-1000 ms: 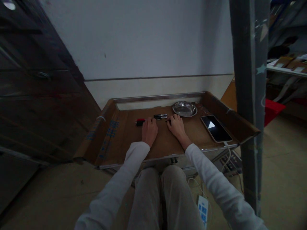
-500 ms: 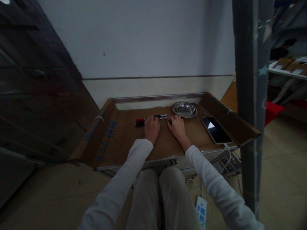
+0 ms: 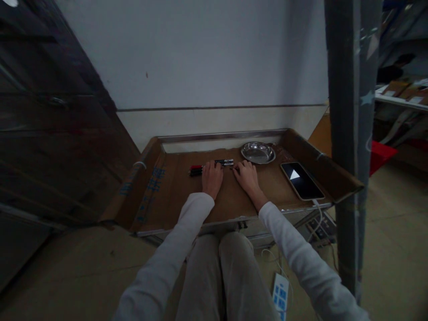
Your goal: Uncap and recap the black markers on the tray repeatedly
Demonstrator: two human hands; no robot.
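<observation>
Several pens [image 3: 196, 171], black with a red one among them, lie side by side across the cardboard. My left hand [image 3: 211, 177] rests over their middle with its fingers curled down onto them. Silvery clear ends [image 3: 228, 162] of the pens stick out to its right. Just beyond those ends is my right hand [image 3: 246, 174], its fingers bent and drawn together around a small dark thing, mostly hidden. Past my right fingertips stands a round, shallow metal dish [image 3: 257, 154].
A smartphone [image 3: 302, 182] with a white cable lies to the right on the cardboard-lined table [image 3: 174, 196]. Cardboard flaps rise at both sides. A grey post [image 3: 347, 133] stands by the right edge, with a white wall behind. A power strip [image 3: 280, 294] lies on the floor.
My right fingers have shifted slightly at the pens' right ends, and the small dark thing there shows less. My left hand stays on the pens.
</observation>
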